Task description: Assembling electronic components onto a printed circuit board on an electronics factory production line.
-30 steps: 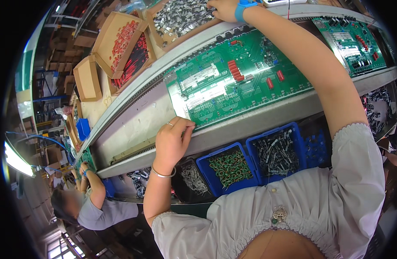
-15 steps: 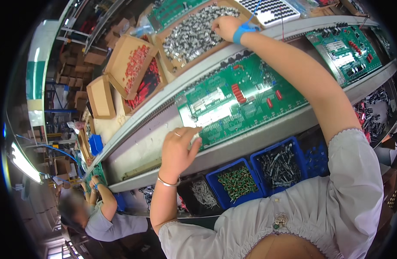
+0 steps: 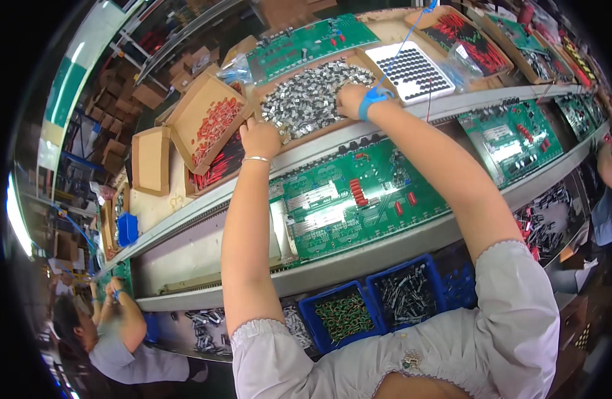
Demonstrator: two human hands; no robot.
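Both hands reach into a cardboard box [image 3: 359, 63] of small grey parts [image 3: 306, 96] on the shelf above a green circuit board [image 3: 349, 203]. The left hand [image 3: 259, 137] rests curled at the box's near edge, and the right hand [image 3: 351, 100], in a blue wristband [image 3: 372, 98], lies among the parts. Whether either hand pinches a part cannot be told.

The cardboard tray of small grey metal parts [image 3: 306, 100] lies open and flat on the shelf just behind the green circuit board [image 3: 346, 206], its parts heaped loose in a silvery layer (too small to tell apart). The left hand [image 3: 259, 137] rests on the tray's near edge; the right hand [image 3: 351, 98] is down among the parts at its right end.
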